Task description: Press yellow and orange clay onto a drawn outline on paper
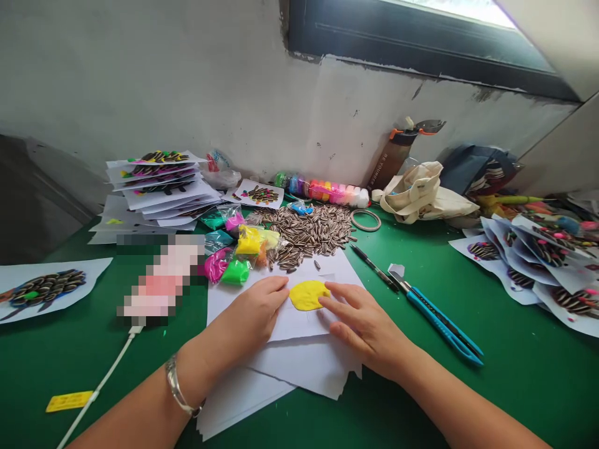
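Observation:
A flat yellow oval of clay (307, 295) lies on white paper (299, 362) in front of me, with faint lines on the sheet below it. My left hand (258, 305) rests on the paper at the oval's left edge, its fingers pressed together; whatever may be under them is hidden. At the right edge of the yellow piece, my right hand (362, 321) has its fingers apart, with fingertips touching the rim. Behind the paper spreads a pile of sunflower seeds (309, 227), beside small bags of coloured clay (250, 240).
A pen (374, 267) and a blue cutter (442, 324) lie right of the paper. Stacked seed pictures (163, 193) stand back left, more (538, 262) at right. A roll of tape (365, 220), cloth bag (421, 196) and bottle (393, 156) are behind. A white cable (112, 368) crosses the left.

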`<state>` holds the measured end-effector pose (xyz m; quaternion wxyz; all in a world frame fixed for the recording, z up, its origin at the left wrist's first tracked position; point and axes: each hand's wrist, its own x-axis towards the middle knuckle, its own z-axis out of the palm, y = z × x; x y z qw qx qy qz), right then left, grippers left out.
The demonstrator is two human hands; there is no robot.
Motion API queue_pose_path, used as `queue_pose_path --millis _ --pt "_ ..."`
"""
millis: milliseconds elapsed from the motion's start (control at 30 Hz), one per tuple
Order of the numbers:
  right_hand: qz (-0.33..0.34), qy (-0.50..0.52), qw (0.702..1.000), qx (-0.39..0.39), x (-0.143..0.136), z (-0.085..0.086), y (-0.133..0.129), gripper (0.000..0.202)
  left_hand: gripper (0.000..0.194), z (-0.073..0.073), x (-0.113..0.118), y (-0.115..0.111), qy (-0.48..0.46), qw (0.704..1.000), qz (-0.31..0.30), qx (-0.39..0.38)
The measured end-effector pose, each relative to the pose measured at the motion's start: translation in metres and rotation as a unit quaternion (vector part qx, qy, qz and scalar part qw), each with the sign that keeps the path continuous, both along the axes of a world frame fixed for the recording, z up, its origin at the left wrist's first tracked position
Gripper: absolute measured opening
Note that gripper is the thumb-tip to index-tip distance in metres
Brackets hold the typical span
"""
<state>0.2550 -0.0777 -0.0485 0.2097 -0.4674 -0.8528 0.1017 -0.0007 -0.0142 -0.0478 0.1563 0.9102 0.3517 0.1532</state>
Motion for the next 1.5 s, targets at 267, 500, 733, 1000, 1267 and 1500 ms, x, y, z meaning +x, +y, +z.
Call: queue_pose_path --millis 267,500,733,1000,1267,1500 --pt "0.010 -0.006 1.000 0.019 -0.0006 0.0013 0.0009 0.035 0.036 -0.0031 -0.0010 -0.0003 -0.017 1.000 0.003 0.002" --pt "0.020 -0.011 1.000 0.020 -0.0007 0.0020 0.0012 0.036 0.036 -0.0016 -0.0005 -0.0008 -0.011 1.000 0.000 0.006" --pt "0.003 0.007 1.000 0.009 0.0043 0.0037 0.0033 0.038 0.036 0.0013 0.0002 -0.0005 -0.004 1.000 0.001 -0.002" --pt "0.021 0.006 1.000 0.006 0.0051 0.0045 0.0046 0.034 0.037 0.0000 -0.0007 -0.0008 -0.008 1.000 0.003 0.004" --pt "0.024 -0.002 1.000 -0.003 0.0026 0.0066 0.0041 0.033 0.037 0.0017 -0.0001 -0.0013 0.011 1.000 0.000 -0.003" --pt "0.021 -0.005 1.000 -0.004 0.0007 0.0056 0.0049 0.031 0.037 -0.0005 -0.0007 -0.0008 -0.003 1.000 0.001 0.004"
